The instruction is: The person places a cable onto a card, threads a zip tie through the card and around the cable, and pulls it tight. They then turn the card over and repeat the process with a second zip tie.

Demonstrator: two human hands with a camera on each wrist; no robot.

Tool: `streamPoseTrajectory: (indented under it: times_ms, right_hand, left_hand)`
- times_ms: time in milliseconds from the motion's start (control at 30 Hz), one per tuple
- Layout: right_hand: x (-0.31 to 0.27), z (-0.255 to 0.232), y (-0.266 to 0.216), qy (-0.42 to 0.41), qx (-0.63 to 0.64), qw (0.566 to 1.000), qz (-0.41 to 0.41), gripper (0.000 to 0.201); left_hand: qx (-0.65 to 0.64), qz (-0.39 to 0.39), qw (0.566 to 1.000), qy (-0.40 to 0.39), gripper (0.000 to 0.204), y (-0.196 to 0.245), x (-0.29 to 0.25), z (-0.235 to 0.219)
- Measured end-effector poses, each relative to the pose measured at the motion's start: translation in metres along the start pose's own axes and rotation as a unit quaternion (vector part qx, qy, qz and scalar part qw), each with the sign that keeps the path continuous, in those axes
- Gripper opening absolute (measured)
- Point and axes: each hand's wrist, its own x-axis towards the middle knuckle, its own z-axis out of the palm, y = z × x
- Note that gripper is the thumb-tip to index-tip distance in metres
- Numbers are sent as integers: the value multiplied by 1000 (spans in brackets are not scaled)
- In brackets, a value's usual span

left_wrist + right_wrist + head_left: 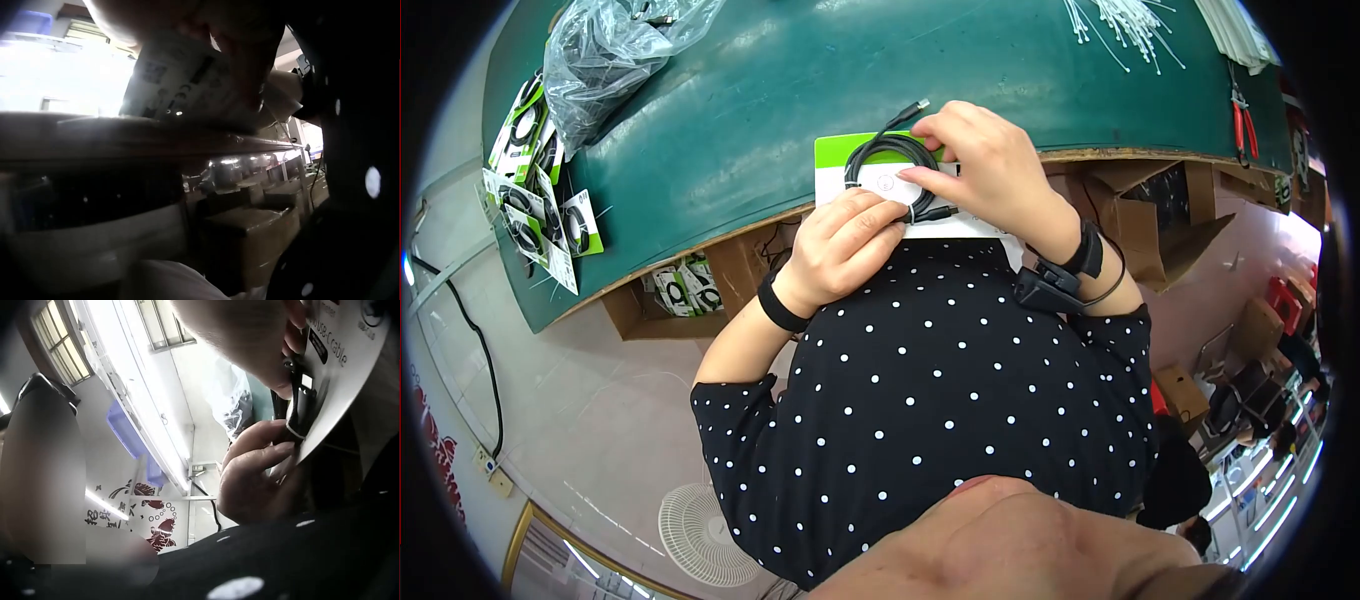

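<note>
Head view: one cardboard card point(832, 153), green along its top and white below, at the near edge of a green desk point(750, 140), directly before the person in a black, white-dotted top point(950, 400). One coiled black cable point(890, 143), lying on the card's face; one plug point(915, 107) projects past the green upper edge, another point(936, 214) lies low on the coil beside a pale tie point(911, 214). One left hand point(848, 245), fingers bent and clamped on the card and the coil at the lower left. One right hand point(990, 160), at the right side of the coil, forefinger bent, thumb laid over the card, their tips apart; whether they grip the coil cannot be told. Right wrist view: card print reading "USB-C cable". Left wrist view: small printed marks on the card's reverse, dimly lit. Desk, far left: one clear plastic bag point(600, 80) with dark contents; beside it, a pile of carded cables point(522, 130). Desk, far right: loose white zip ties point(1135, 25), a stack of pale strips point(1238, 35), red-handled pliers point(1241, 120) at the edge. Below desk level: one carton point(632, 312) holding further carded cables point(690, 285); one open carton point(1135, 235) at right; one white fan point(705, 535) on the left.
</note>
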Motion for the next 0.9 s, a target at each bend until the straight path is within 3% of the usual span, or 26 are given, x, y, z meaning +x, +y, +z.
streamPoseTrajectory:
  times_ms: [100, 233, 333, 567, 733, 900]
  right_hand:
    - [-1, 7, 2, 1, -28, 1000, -4, 19]
    - [-4, 12, 4, 1, -26, 1000, -7, 19]
    - [-5, 14, 4, 26, -29, 999, -30, 17]
    - [-7, 14, 8, 54, -46, 994, -82, 17]
    - [-7, 10, 7, 40, -44, 997, -56, 18]
    - [-6, 15, 6, 97, 0, 995, -18, 19]
  left_hand:
    - [-27, -10, 999, -24, 22, -2, -5, 1]
    - [-90, -58, 994, 18, 25, -2, 0, 4]
    - [54, -227, 967, 100, 25, -7, 8, 13]
    - [4, -226, 971, 78, 24, -17, 9, 16]
    - [-16, -229, 972, 52, 24, -20, 13, 12]
    - [-23, -219, 974, 57, 23, -26, 12, 13]
